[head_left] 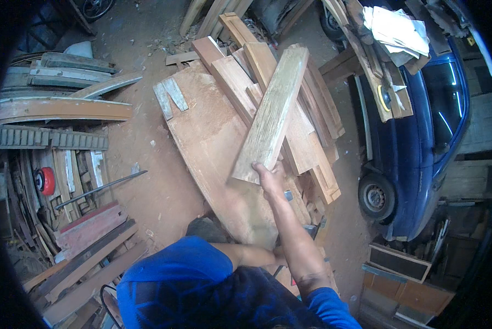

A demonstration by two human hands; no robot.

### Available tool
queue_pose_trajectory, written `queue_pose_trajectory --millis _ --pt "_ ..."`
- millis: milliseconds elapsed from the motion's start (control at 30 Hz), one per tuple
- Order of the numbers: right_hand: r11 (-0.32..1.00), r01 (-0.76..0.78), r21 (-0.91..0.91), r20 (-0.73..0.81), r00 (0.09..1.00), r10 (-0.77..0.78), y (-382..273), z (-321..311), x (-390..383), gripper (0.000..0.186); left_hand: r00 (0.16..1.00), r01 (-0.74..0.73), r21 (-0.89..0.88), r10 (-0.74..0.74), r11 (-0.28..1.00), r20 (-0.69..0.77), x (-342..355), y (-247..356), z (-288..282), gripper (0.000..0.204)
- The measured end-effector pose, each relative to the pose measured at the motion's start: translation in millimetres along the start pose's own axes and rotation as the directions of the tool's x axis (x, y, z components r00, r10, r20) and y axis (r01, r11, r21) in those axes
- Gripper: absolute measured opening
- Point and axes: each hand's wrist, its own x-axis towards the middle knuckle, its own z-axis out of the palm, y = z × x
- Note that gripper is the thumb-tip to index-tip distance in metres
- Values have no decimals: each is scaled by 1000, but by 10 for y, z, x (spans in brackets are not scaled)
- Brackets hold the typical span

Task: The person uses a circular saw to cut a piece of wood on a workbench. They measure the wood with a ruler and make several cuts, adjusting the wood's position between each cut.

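Note:
My right hand (271,176) grips the near end of a weathered wooden plank (274,109), thumb on top and fingers around its right edge. The plank slants away to the upper right, over a stack of reddish-brown boards (232,77). Beneath lies a large sawdust-covered wooden panel (202,131), a V-shaped pair of pale wood scraps (172,97) on its far left corner. Bent across my body, my left arm passes behind the right forearm; my left hand (279,255) is mostly hidden there, so its fingers cannot be made out.
Piled timber (65,109) lines the left side, with a red-hubbed wheel (46,181) and a long thin bar (100,189). To the right stands a blue car (394,148). White papers (396,30) and a yellow-rimmed disc (384,97) rest on raised boards at the upper right.

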Motion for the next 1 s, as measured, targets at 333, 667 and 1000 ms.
queue_pose_trajectory --millis 333,667,1000 --pt "886 269 -377 186 959 -212 762 -805 -934 59 953 273 -220 -231 937 198 -275 -1045 -323 56" --pt "676 63 -734 259 947 192 1910 -746 -1577 49 132 -114 -895 -886 431 -443 -1766 -2163 -2032 67" --pt "709 156 -688 313 945 96 1932 -942 -1730 51 3 498 -769 -887 401 -461 -1204 -1900 -1846 104"
